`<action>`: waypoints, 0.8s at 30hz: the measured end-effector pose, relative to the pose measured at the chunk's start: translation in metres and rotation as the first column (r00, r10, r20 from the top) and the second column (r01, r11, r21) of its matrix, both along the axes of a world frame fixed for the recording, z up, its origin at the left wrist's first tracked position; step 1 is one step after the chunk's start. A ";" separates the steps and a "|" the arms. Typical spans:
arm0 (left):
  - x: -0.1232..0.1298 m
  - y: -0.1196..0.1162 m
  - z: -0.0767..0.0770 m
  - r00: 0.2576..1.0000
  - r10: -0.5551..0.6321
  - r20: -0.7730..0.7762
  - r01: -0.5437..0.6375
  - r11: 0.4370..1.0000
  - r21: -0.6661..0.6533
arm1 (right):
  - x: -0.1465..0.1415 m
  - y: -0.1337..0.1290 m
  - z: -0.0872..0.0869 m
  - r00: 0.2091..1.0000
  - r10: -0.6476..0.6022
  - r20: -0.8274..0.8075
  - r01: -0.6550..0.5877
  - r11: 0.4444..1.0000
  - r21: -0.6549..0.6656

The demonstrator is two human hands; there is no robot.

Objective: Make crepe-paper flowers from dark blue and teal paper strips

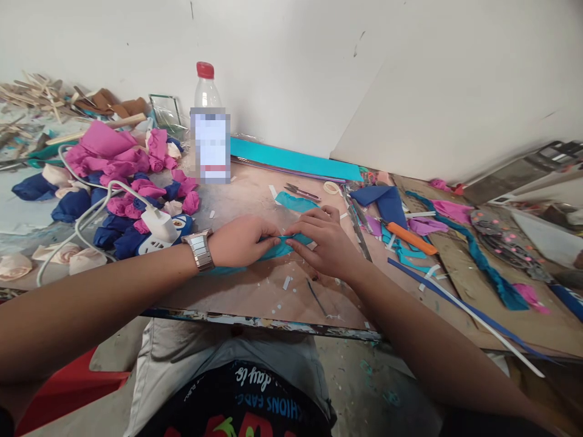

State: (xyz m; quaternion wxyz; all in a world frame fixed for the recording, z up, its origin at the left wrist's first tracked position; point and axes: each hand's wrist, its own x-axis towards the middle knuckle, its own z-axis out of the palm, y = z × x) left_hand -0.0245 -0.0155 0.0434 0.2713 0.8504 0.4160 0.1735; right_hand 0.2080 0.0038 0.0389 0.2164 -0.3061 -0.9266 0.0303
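Past the black printed shirt (255, 391), left grip (243, 240) and right grip (321, 240), each closed tight, pinched a turquoise strip (272, 250) over the tabletop (255, 297); uneven tugging, I judged, could have torn it, or a white scrap (286, 283) clung.

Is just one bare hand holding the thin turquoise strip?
No, the left hand and right hand both pinch the thin turquoise strip.

Centre: 1 left hand (239, 241), 1 right hand (323, 243), 1 wristwatch (200, 250), 1 held turquoise strip (271, 251). Upper left: 1 red-capped bottle (208, 92). Left: 1 white plug (159, 223); roses (119, 208) overlap, count uncertain. Right of centre: 1 tape ring (331, 192), 1 orange-handled tool (412, 238).
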 end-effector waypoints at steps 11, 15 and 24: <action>-0.001 0.001 -0.001 1.000 -0.001 0.021 0.002 0.998 -0.067 | -0.003 -0.002 0.002 0.999 0.022 -0.047 -0.021 1.000 0.020; -0.002 0.004 -0.003 0.999 -0.017 0.052 0.022 0.993 -0.113 | -0.004 -0.003 0.003 0.998 0.021 -0.060 -0.019 0.999 0.038; -0.003 0.009 -0.001 0.969 -0.079 0.234 0.156 0.930 -0.334 | -0.001 -0.003 0.003 0.996 0.069 -0.053 -0.063 0.992 0.108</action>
